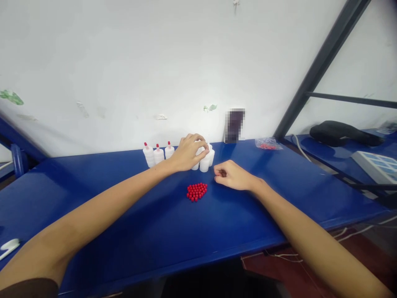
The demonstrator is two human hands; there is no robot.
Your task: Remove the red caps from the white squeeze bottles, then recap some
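My left hand (189, 152) reaches over a group of white squeeze bottles, its thumb and fingers curled round the upper part of the front bottle (204, 166). That bottle stands upright; the hand hides its top. Other white bottles (211, 157) stand close behind it. To the right, my right hand (231, 174) is closed just above the table, fingers pinched together; what it holds, if anything, is hidden. Small red caps (196, 191) lie in a tight cluster in front of the bottles. Left of my left hand stand three white bottles (159, 155) with red caps on their tips.
The blue table (149, 240) runs along a white wall. A phone-like object (235, 125), blurred out, leans on the wall. A clear bag with red pieces (268, 144) lies at the back right, near a dark metal post (297, 99). A white item (10, 246) lies far left.
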